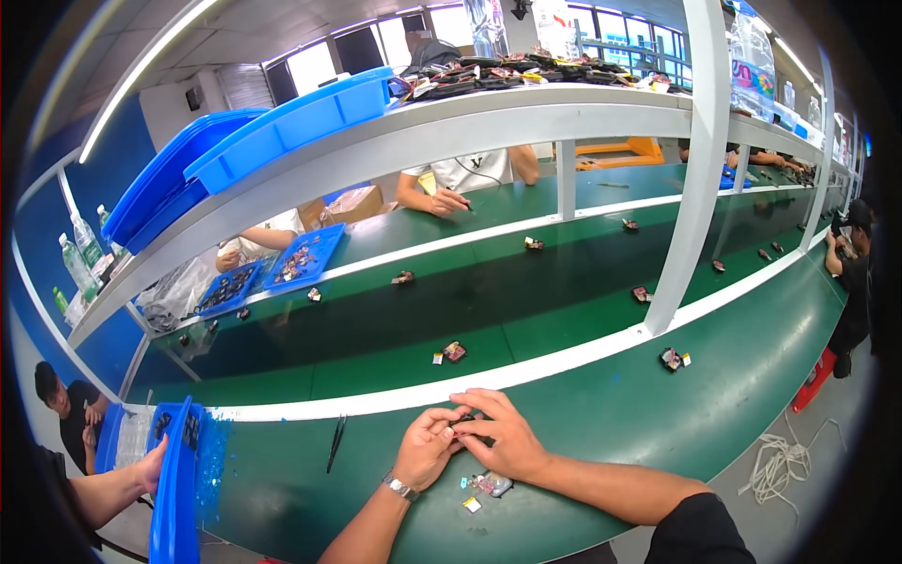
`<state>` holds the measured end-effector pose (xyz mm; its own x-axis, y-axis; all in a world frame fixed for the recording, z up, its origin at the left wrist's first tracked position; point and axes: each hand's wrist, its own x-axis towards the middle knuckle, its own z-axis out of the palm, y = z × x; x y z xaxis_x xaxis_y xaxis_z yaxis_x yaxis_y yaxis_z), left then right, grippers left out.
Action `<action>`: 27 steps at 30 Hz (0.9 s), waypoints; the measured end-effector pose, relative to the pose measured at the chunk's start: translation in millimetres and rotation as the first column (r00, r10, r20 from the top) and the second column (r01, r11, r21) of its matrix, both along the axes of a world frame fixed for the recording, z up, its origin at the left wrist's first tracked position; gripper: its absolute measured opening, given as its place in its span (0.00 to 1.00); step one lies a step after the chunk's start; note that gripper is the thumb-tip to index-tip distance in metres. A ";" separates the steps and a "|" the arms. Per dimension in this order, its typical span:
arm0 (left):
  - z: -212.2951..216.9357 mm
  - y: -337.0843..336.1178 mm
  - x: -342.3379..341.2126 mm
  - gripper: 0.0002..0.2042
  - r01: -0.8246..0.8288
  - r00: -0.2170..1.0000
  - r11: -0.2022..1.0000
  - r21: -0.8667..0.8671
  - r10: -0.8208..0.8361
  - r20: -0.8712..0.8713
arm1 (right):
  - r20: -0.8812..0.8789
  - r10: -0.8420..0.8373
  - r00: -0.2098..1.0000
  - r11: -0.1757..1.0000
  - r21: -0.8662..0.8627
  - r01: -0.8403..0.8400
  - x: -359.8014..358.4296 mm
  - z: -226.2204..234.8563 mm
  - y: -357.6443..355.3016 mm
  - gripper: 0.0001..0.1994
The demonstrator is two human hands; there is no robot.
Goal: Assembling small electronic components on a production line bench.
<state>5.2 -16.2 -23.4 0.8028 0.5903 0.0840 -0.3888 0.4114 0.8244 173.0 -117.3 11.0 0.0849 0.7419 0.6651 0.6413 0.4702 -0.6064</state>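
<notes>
1. Low in the middle of the frame, the left hand [425,449] and the right hand [501,434] are meeting, fingers curled around a small dark part [458,429]; both are pinching it, and the fingers are hiding most of it, so its shape is hard to make out.
2. Just below the hands, a small clear bag [492,484] and a tiny yellow piece [472,505] are lying on the green bench [658,414].
3. Black tweezers [335,442] are lying to the left of the hands, apart from them.
4. On the dark conveyor belt [376,320] above, a small dark component [454,352] is sitting near the white edge strip.
5. At the lower left, another person's hand [150,465] is touching a blue tray [177,489], which the frame edge is cutting off.
</notes>
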 end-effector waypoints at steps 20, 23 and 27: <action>13.3 -7.9 4.9 0.13 -0.093 0.983 0.995 0.026 0.096 -0.154 | 0.067 -0.102 0.993 0.995 0.027 0.100 0.9 5.3 2.6 0.08; 14.7 -7.7 6.0 0.13 -0.096 0.982 0.995 0.031 0.100 -0.160 | 0.089 -0.093 0.992 0.996 0.026 0.091 2.1 4.9 2.0 0.09; 16.0 -9.3 7.2 0.13 -0.102 0.981 0.994 0.024 0.105 -0.164 | 0.156 -0.118 0.981 0.991 0.079 0.107 2.9 4.8 3.1 0.09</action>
